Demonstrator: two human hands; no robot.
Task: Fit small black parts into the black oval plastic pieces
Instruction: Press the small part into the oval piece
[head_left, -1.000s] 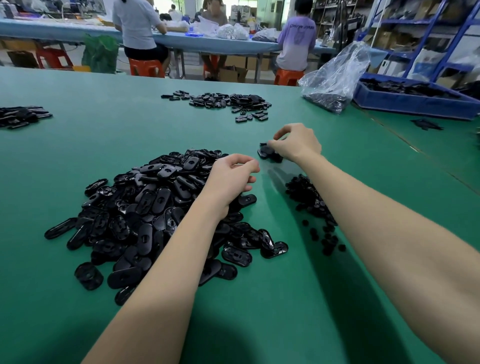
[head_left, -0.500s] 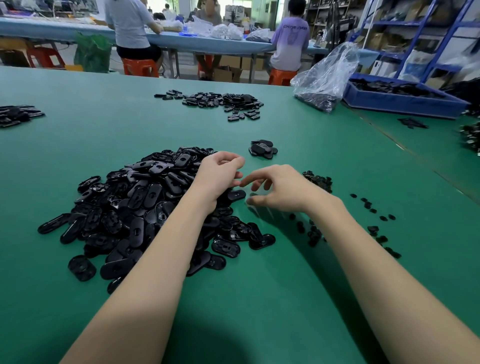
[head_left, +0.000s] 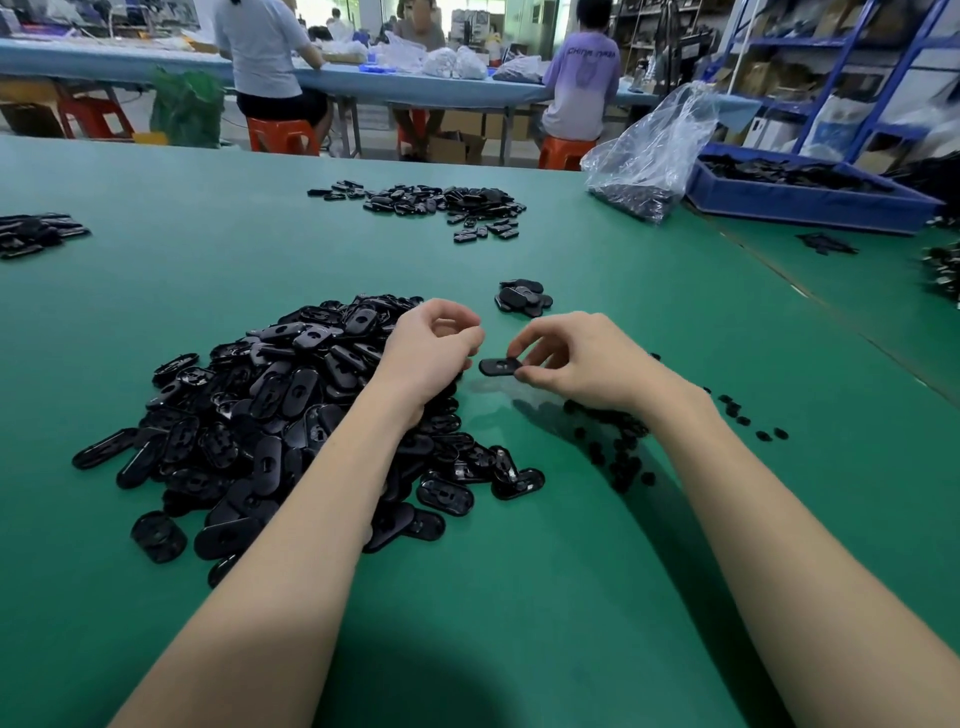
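A large heap of black oval plastic pieces (head_left: 270, 415) covers the green table (head_left: 519, 597) at centre left. My right hand (head_left: 576, 364) pinches one black oval piece (head_left: 496, 367) by its right end, just above the table. My left hand (head_left: 434, 348) hovers over the heap's right edge with fingers curled; whether it holds a small part is hidden. Small black parts (head_left: 618, 447) lie scattered under my right forearm. A small stack of oval pieces (head_left: 523, 299) sits just beyond both hands.
Another spread of oval pieces (head_left: 441, 205) lies farther back, and a small pile (head_left: 31, 234) at the far left. A clear plastic bag of parts (head_left: 649, 156) and a blue tray (head_left: 810, 189) stand at the back right. People sit at a blue table behind.
My right hand drew back from the small far stack, reached toward the heap, and now holds one oval piece lifted beside my left hand. My left hand stayed over the heap's edge.
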